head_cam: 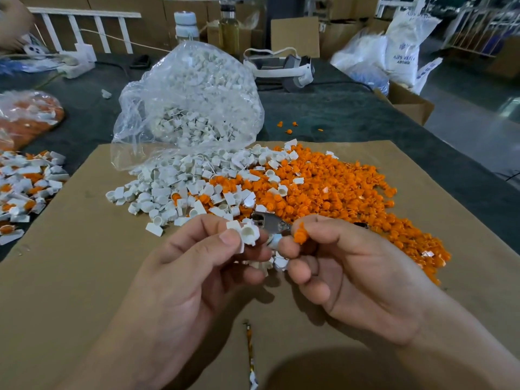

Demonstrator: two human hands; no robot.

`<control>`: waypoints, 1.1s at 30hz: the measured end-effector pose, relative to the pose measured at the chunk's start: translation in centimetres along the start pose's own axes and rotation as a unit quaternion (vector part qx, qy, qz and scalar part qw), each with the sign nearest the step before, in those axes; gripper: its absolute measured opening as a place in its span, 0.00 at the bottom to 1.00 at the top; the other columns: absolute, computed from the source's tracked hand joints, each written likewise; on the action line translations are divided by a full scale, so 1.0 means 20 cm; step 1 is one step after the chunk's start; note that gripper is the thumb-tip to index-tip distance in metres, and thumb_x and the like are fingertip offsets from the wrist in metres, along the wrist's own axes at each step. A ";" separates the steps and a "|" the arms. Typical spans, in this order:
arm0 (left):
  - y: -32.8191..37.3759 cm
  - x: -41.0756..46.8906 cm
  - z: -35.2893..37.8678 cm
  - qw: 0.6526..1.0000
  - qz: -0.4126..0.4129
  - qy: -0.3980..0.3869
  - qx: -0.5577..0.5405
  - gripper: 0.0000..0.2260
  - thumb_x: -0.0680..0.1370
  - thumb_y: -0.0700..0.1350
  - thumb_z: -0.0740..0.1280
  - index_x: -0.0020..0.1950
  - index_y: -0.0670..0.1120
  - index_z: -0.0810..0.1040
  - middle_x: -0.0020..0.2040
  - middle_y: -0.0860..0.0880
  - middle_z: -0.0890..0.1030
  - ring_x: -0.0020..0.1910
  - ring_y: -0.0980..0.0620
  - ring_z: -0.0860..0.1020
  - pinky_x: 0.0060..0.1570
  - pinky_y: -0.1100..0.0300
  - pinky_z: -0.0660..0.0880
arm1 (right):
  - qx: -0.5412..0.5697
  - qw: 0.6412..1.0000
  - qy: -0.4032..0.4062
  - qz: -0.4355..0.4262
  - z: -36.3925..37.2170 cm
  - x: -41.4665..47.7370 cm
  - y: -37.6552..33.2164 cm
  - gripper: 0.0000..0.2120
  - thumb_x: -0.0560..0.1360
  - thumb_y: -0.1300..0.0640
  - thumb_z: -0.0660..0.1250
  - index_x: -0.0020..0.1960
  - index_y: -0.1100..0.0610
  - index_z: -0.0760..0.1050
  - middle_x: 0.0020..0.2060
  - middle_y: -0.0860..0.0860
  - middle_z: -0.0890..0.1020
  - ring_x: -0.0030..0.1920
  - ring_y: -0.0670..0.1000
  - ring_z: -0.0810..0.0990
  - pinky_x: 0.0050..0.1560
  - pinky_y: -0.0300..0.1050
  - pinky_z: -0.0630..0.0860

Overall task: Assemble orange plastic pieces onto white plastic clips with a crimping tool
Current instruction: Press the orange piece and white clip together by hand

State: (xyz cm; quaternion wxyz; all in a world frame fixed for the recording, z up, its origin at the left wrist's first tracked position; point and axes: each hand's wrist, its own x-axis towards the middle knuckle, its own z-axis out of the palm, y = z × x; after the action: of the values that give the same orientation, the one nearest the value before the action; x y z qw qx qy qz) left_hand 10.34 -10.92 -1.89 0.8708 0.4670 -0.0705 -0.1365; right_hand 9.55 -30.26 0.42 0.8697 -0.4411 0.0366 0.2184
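My left hand (197,260) pinches a white plastic clip (249,235) between thumb and fingers, cup opening facing me, with more white clips tucked below in its fingers. Close to its right, my right hand (346,266) pinches an orange plastic piece (300,234) at thumb and forefinger. The metal jaws of the crimping tool (268,222) stick out just above and between the two hands; its handles are hidden behind my right hand. Both hands hover over the brown cardboard sheet (84,263).
Loose white clips (174,190) and a wide heap of orange pieces (337,198) cover the cardboard's far half. A clear bag of white clips (191,102) stands behind them. Assembled pieces (25,187) lie at the left edge, a bag of orange parts (28,116) beyond.
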 end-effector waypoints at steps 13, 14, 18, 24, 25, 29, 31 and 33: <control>-0.02 0.00 0.05 0.983 0.015 0.080 0.166 0.08 0.64 0.39 0.78 0.38 0.49 0.83 0.30 0.46 0.78 0.26 0.52 0.76 0.23 0.63 0.71 | 0.045 0.998 -0.050 -0.016 0.00 -0.01 0.02 0.05 0.75 0.60 0.66 0.43 0.61 0.79 0.36 0.56 0.78 0.26 0.46 0.76 0.20 0.36 0.71; -0.02 0.00 0.05 0.983 0.014 0.079 0.166 0.09 0.63 0.40 0.80 0.40 0.49 0.84 0.31 0.47 0.79 0.27 0.52 0.76 0.23 0.63 0.71 | 0.014 0.999 -0.031 -0.040 0.00 -0.01 0.02 0.05 0.75 0.60 0.67 0.44 0.61 0.79 0.36 0.56 0.79 0.25 0.47 0.76 0.20 0.37 0.71; -0.01 -0.01 0.06 0.982 0.006 0.085 0.167 0.12 0.63 0.48 0.74 0.44 0.49 0.85 0.32 0.45 0.80 0.29 0.51 0.77 0.26 0.62 0.73 | -0.323 0.922 0.103 -0.187 0.02 -0.02 0.08 0.05 0.77 0.50 0.67 0.46 0.50 0.80 0.31 0.53 0.81 0.24 0.51 0.77 0.25 0.42 0.74; -0.01 -0.01 0.06 0.967 0.012 0.086 0.240 0.04 0.69 0.46 0.73 0.43 0.52 0.83 0.32 0.42 0.80 0.27 0.49 0.76 0.28 0.57 0.77 | -0.631 0.699 0.135 -0.310 0.03 -0.02 0.14 0.04 0.78 0.45 0.59 0.49 0.42 0.73 0.41 0.40 0.77 0.42 0.44 0.79 0.39 0.40 0.76; -0.01 -0.01 0.05 0.965 0.013 0.087 0.248 0.04 0.71 0.44 0.73 0.43 0.53 0.83 0.32 0.42 0.81 0.27 0.50 0.77 0.28 0.60 0.76 | -0.639 0.686 0.140 -0.318 0.03 -0.02 0.14 0.03 0.78 0.46 0.60 0.49 0.42 0.73 0.41 0.40 0.77 0.44 0.43 0.78 0.41 0.39 0.75; -0.02 -0.01 0.05 0.959 0.022 0.083 0.270 0.03 0.71 0.47 0.72 0.43 0.55 0.82 0.32 0.44 0.81 0.28 0.51 0.78 0.28 0.63 0.75 | -0.649 0.672 0.133 -0.331 0.04 -0.02 0.14 0.05 0.79 0.46 0.60 0.49 0.43 0.73 0.40 0.40 0.77 0.43 0.42 0.78 0.40 0.40 0.74; -0.02 -0.02 0.05 0.958 0.018 0.079 0.276 0.08 0.65 0.53 0.71 0.43 0.56 0.82 0.31 0.45 0.81 0.28 0.51 0.79 0.28 0.62 0.77 | -0.659 0.662 0.126 -0.333 0.04 -0.02 0.14 0.04 0.79 0.47 0.60 0.49 0.43 0.73 0.40 0.40 0.77 0.42 0.42 0.78 0.39 0.40 0.74; -0.02 -0.02 0.06 0.958 0.014 0.082 0.273 0.11 0.63 0.55 0.70 0.43 0.56 0.82 0.31 0.44 0.81 0.27 0.49 0.78 0.27 0.62 0.77 | -0.672 0.648 0.122 -0.337 0.05 -0.02 0.13 0.03 0.79 0.49 0.61 0.49 0.44 0.73 0.40 0.40 0.77 0.42 0.42 0.77 0.38 0.40 0.74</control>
State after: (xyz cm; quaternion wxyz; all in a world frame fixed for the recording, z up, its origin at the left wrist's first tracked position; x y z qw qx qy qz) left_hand 9.66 -11.95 -1.49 0.7148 0.6955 -0.0406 -0.0610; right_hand 7.90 -28.32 -0.87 0.3366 -0.9092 -0.1654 -0.1807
